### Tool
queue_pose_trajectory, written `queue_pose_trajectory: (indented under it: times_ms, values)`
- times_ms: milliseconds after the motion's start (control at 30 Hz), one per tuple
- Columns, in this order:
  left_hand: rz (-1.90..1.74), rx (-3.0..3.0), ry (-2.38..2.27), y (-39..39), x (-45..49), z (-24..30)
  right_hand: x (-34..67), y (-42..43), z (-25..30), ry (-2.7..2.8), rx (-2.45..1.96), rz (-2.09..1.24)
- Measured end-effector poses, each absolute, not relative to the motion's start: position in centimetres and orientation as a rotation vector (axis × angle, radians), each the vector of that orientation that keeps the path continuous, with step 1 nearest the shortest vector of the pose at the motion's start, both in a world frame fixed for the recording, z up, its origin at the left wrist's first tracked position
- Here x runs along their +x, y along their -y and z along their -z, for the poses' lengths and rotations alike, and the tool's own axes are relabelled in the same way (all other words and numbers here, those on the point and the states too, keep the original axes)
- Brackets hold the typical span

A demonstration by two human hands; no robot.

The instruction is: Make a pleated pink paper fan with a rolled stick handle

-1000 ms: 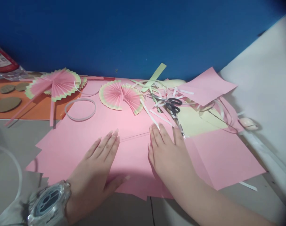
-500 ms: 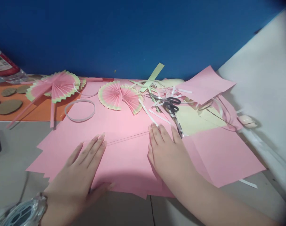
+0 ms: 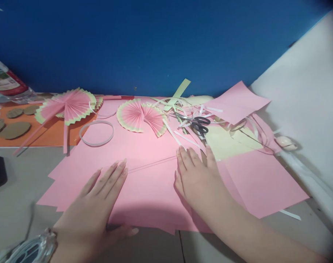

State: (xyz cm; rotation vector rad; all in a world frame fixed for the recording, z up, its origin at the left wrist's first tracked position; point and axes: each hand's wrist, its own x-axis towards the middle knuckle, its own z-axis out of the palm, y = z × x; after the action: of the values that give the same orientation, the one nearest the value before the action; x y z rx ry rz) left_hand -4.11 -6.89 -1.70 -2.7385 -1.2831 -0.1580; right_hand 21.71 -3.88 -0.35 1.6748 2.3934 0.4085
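Observation:
Pink paper sheets (image 3: 152,193) lie in an overlapping stack before me. My left hand (image 3: 100,193) rests flat on them at the left, fingers stretched out and thumb spread toward the near edge. On the right side of the stack, my right hand (image 3: 196,179) also lies flat with its fingers apart. Two thin, nearly parallel lines (image 3: 152,164) run across the pink paper between my fingertips; whether they are drawn or paper edges, I cannot tell. Just beyond my right fingers are scissors (image 3: 200,126) with black handles.
Pleated pink-and-green paper fans (image 3: 143,117) lie at the back, with a stick-handled fan (image 3: 66,106) farther left. A pale ring (image 3: 96,144) is on the paper. Paper strips (image 3: 180,98) clutter the back. A bottle (image 3: 8,82), cardboard discs (image 3: 14,130) and a white mouse-like object (image 3: 286,143) flank them.
The whole view has shifted slightly. Both hands stay flat on the pink paper in about the same spots, and a clear, slim item beside the right fingers is now mostly hidden.

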Motion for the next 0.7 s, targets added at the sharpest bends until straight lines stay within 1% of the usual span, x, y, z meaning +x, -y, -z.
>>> queue_pose_trajectory:
  times_ms: [333,400,467,567,700]
  values:
    - [0.207,-2.800,1.273,6.7,-4.5,1.9,21.4,4.1,0.7,-2.413,1.727,-0.481]
    - [0.290,-2.830,1.388,6.5,-4.7,1.7,21.3,4.1,0.6,-2.457,1.752,-0.503]
    - [0.421,-2.836,1.605,6.1,-4.9,1.5,21.2,4.0,0.5,-2.525,1.770,-0.491]
    - [0.583,-2.822,1.899,5.5,-5.3,1.2,21.2,3.5,0.4,-2.678,1.770,-0.349]
    - [0.624,-2.824,2.035,5.3,-5.4,1.0,21.1,2.9,0.7,-2.860,1.755,-0.063]
